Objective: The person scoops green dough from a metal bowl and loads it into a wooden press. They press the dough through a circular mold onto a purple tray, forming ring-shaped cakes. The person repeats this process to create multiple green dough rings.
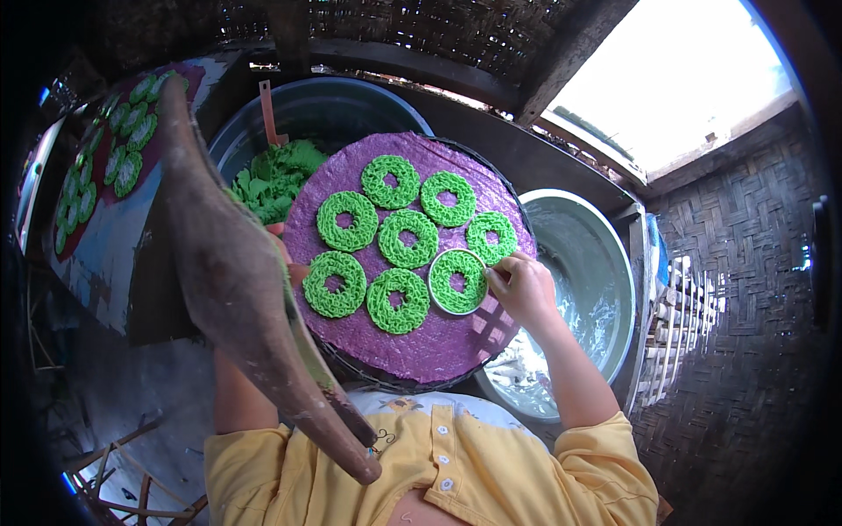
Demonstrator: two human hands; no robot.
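Note:
A long two-armed wooden press (232, 263) stands up in front of me on the left, with green smears along its inner edge. Behind it my left hand (296, 270) is closed on the press; only some fingers show, beside the purple mat's left rim. With fingers pinched, my right hand (521, 285) holds a thin pale ring mould (431, 293). The mould lies on the round purple mat (412, 355), encircling a lacy green dough ring (469, 279) at the right. Several more green rings (409, 238) lie around it, each with a hole in its middle.
Behind the mat, a dark basin (368, 90) holds green dough (276, 180) and a pinkish-handled tool (267, 110). A pale green tub (614, 272) with white residue stands at right. Finished-looking rings (127, 171) lie on another mat at far left. Woven walls surround a bright window (675, 79).

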